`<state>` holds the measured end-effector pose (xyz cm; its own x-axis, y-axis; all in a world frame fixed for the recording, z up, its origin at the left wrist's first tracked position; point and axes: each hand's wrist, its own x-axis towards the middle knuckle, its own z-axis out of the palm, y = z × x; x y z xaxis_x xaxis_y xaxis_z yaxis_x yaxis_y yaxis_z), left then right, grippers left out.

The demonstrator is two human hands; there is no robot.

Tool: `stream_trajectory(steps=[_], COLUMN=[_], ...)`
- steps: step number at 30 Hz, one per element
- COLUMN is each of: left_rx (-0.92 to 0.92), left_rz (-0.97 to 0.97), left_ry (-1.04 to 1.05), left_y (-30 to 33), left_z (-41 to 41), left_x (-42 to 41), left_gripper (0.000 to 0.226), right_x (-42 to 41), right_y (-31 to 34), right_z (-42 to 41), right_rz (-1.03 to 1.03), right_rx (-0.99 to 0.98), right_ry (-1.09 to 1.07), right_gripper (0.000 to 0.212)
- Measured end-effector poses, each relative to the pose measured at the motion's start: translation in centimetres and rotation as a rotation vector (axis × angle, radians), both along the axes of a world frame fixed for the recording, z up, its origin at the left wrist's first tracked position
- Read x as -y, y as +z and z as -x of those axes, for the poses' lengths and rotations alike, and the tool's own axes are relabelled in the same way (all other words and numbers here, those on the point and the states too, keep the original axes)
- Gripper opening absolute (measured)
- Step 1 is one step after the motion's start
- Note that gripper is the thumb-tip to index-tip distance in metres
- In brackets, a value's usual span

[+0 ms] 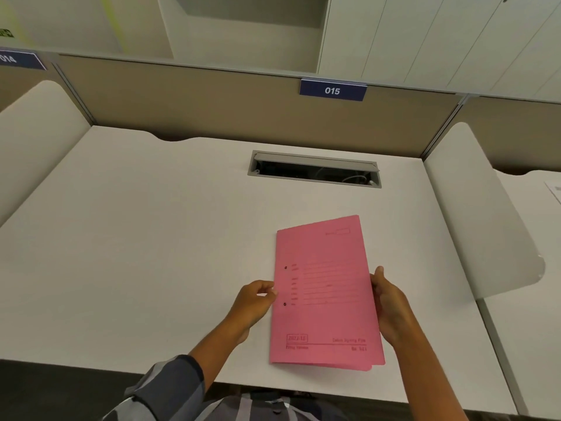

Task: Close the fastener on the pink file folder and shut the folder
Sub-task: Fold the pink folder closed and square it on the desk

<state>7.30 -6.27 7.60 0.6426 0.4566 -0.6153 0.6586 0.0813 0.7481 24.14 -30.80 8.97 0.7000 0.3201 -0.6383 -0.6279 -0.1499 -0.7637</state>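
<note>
The pink file folder (326,293) lies on the white desk (151,238) with its printed front cover facing up and folded over the back. Its cover sits slightly raised along the right and near edges. Two dark fastener holes show near the spine on the left. My left hand (258,302) pinches the folder's left spine edge between the two holes. My right hand (390,308) grips the right edge, thumb on top of the cover. The fastener itself is hidden under the cover.
An open cable tray slot (314,169) is set into the desk behind the folder. White curved side dividers stand at the left (33,129) and right (485,226). A beige back partition carries a blue "015" label (332,90).
</note>
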Motion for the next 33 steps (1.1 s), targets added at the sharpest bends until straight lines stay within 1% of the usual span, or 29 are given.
stream_trajectory(steps=[4, 7, 12, 16, 22, 24, 26, 29, 33], left_rx=[-0.026, -0.040, -0.053, -0.067, -0.079, -0.077, -0.074, -0.077, -0.069], left_rz=[-0.005, -0.002, -0.005, -0.005, -0.006, -0.010, -0.010, -0.005, 0.005], left_ry=[0.035, 0.046, 0.080, 0.105, 0.147, 0.164, 0.187, 0.221, 0.260], left_y=[-0.9, -1.3, -1.9, -2.3, -2.7, -2.8, -3.0, -3.1, -3.4], left_z=[0.1, 0.0, -0.3, -0.6, -1.1, -1.4, -1.6, -1.8, -2.0], left_x=[0.3, 0.6, 0.9, 1.2, 1.7, 1.9, 2.1, 2.3, 2.5], left_gripper=[0.048, 0.049, 0.049, 0.048, 0.049, 0.049, 0.048, 0.047, 0.044], right_x=[1.1, 1.4, 1.4, 1.3, 1.6, 1.9, 2.2, 2.5, 2.9], right_y=[-1.5, -2.1, -2.2, -2.3, -2.7, -2.9, -3.1, -3.3, -3.6], right_z=[-0.5, -0.6, -0.5, -0.7, -1.2, -1.6, -2.0, -2.8, -3.9], right_rz=[0.149, 0.252, 0.338, 0.383, 0.478, 0.504, 0.495, 0.438, 0.420], right_rx=[0.022, 0.039, 0.091, 0.127, 0.187, 0.191, 0.160, 0.071, -0.059], right_ry=[0.021, 0.067, 0.112, 0.127, 0.158, 0.148, 0.134, 0.102, 0.069], right_gripper=[0.061, 0.052, 0.033, 0.023, 0.022, 0.025, 0.027, 0.024, 0.025])
